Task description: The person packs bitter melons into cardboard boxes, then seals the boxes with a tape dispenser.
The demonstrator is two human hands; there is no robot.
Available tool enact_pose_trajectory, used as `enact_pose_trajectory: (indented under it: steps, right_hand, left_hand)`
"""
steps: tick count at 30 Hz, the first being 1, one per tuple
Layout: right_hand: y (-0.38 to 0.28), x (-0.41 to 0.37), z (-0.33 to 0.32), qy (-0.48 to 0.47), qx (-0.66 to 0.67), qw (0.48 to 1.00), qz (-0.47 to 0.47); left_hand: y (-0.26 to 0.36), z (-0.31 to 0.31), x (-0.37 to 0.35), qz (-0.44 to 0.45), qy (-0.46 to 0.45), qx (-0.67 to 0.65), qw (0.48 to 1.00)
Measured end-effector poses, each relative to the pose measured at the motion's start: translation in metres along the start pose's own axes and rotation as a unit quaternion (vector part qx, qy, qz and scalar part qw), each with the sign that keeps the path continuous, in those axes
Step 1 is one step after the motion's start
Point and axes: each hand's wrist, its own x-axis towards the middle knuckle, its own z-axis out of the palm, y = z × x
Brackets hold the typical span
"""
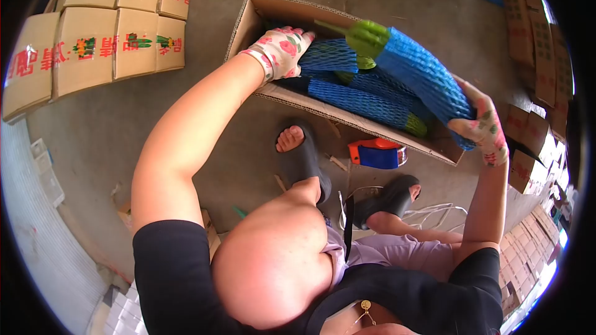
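Note:
An open cardboard box (347, 111) holds several green vegetables in blue foam netting, such as the netted vegetable (360, 96) lying along its near side. My right hand (484, 121), in a floral glove, is closed round the lower right end of another blue-netted vegetable (425, 71). That one is tilted above the box, its bare green end toward the middle. At the box's left end, my left hand (282, 53), in a matching glove, rests over the contents beside a netted piece; its fingertips are partly hidden, and whether it grips anything is unclear.
Stacked printed cartons (87, 49) stand at the left, with more cartons (540, 49) along the right. A red and blue tape dispenser (377, 153) lies on the floor near the box, by my sandalled feet. White cords (434, 211) run behind the right foot.

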Motion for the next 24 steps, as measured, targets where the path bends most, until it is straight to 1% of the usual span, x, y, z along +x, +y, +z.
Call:
enact_pose_trajectory:
  steps: [1,3,4,5,6,7,8,9,10,11,12,13,14,16,17,19,20,21,23,24]
  right_hand:
    - [-0.005,0.003,0.004,0.000,0.001,1.000,-0.002]
    - [-0.019,0.017,0.024,-0.008,0.002,0.999,-0.032]
    - [-0.023,0.030,0.037,-0.020,-0.060,0.997,-0.050]
    - [-0.026,0.046,0.049,-0.037,-0.140,0.986,-0.079]
    - [-0.021,0.064,0.061,-0.061,-0.170,0.977,-0.116]
    - [-0.012,0.085,0.077,-0.065,-0.220,0.965,-0.123]
    - [0.013,0.104,0.095,-0.040,-0.257,0.956,-0.135]
    - [0.027,0.121,0.114,-0.044,-0.316,0.937,-0.138]
    - [0.057,0.133,0.130,-0.046,-0.303,0.942,-0.134]
    - [0.070,0.141,0.140,-0.055,-0.368,0.922,-0.105]
    - [0.068,0.141,0.139,-0.044,-0.373,0.919,-0.117]
    - [0.066,0.141,0.139,-0.035,-0.377,0.917,-0.128]
    - [0.064,0.140,0.138,-0.037,-0.375,0.917,-0.129]
    - [0.048,0.131,0.136,-0.055,-0.417,0.903,-0.093]
    - [0.051,0.133,0.139,-0.056,-0.416,0.903,-0.093]
    - [0.068,0.140,0.145,-0.011,-0.388,0.907,-0.164]
    - [0.083,0.148,0.148,-0.015,-0.399,0.905,-0.149]
    - [0.081,0.151,0.149,-0.012,-0.396,0.906,-0.146]
    - [0.076,0.158,0.150,-0.021,-0.429,0.898,-0.097]
    - [0.070,0.156,0.149,-0.030,-0.410,0.909,-0.073]
  left_hand:
    - [0.004,-0.002,-0.004,-0.001,0.000,0.002,1.000]
    - [0.016,-0.005,-0.013,0.042,-0.085,0.106,0.990]
    - [0.022,0.006,-0.018,0.067,-0.096,0.126,0.985]
    - [0.034,0.001,-0.025,0.067,-0.128,0.129,0.981]
    - [0.035,0.007,-0.026,0.048,-0.129,0.120,0.983]
    - [0.036,0.014,-0.027,0.028,-0.132,0.110,0.985]
    - [0.040,0.013,-0.028,-0.001,-0.146,0.086,0.986]
    - [0.042,0.011,-0.029,-0.030,-0.159,0.063,0.985]
    - [0.043,0.011,-0.030,-0.033,-0.167,0.060,0.984]
    - [0.044,0.012,-0.033,-0.036,-0.173,0.058,0.983]
    - [0.044,0.017,-0.038,-0.028,-0.119,0.076,0.990]
    - [0.039,0.020,-0.039,-0.029,-0.121,0.077,0.989]
    - [0.036,0.025,-0.042,-0.024,-0.094,0.075,0.992]
    - [0.032,0.024,-0.049,-0.011,-0.060,0.069,0.996]
    - [0.033,0.023,-0.049,-0.011,-0.061,0.069,0.996]
    - [0.040,0.018,-0.042,-0.052,-0.112,0.072,0.990]
    - [0.042,0.021,-0.039,-0.060,-0.102,0.095,0.988]
    - [0.044,0.021,-0.037,-0.057,-0.105,0.097,0.988]
    - [0.046,0.018,-0.029,-0.098,-0.117,0.083,0.985]
    - [0.048,0.013,-0.030,-0.101,-0.116,0.078,0.985]
